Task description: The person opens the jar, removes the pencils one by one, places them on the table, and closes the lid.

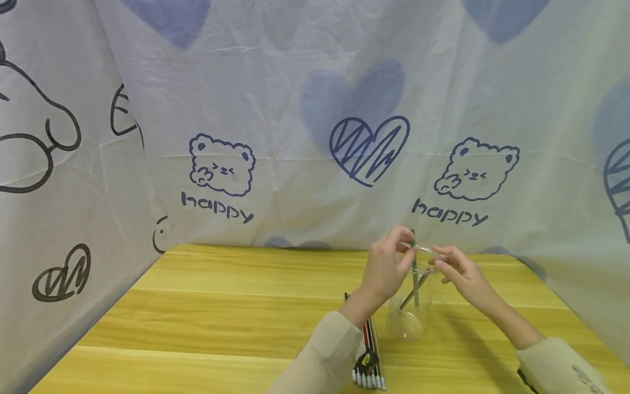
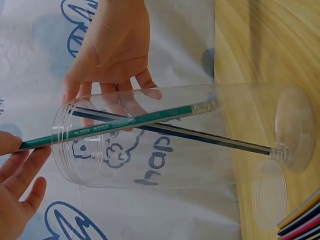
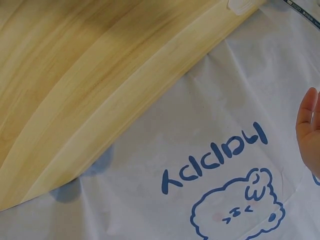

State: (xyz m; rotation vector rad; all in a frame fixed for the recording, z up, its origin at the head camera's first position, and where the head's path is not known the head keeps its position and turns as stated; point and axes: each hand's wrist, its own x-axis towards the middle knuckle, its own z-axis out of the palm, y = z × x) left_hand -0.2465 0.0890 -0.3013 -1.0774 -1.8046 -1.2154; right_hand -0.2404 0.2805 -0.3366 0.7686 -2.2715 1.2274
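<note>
While a glossy green pencil (image 2: 120,123) with a silvery ferrule was pinched near its dark upper end by the left hand (image 1: 386,268), its lower part was held inside a tall, clear, cylindrical plastic jar (image 2: 200,175). The eraser end was pointed downward and was suspended well above the jar's base. The jar was stood upright on the table (image 1: 221,306), and its ridged, open rim was grasped between the thumb and fingers of the right hand (image 1: 462,273). Also contained in the jar was a dark pencil with a grey stripe (image 2: 210,139), slanted from near the rim down to the opposite side of the base and crossed by the green one.

Just beside the base, a shallow, clear round lid (image 2: 270,200) was laid flat. Nearby, a row of slim pencils in dark, red and yellowish colours (image 1: 370,335) was set on the table, their eraser ends lined up toward the wearer and partly covered by the left arm. The tabletop was finished in smooth yellow wood grain. Behind it was hung a softly creased white cloth (image 1: 275,109), printed with blue hearts and bear faces.
</note>
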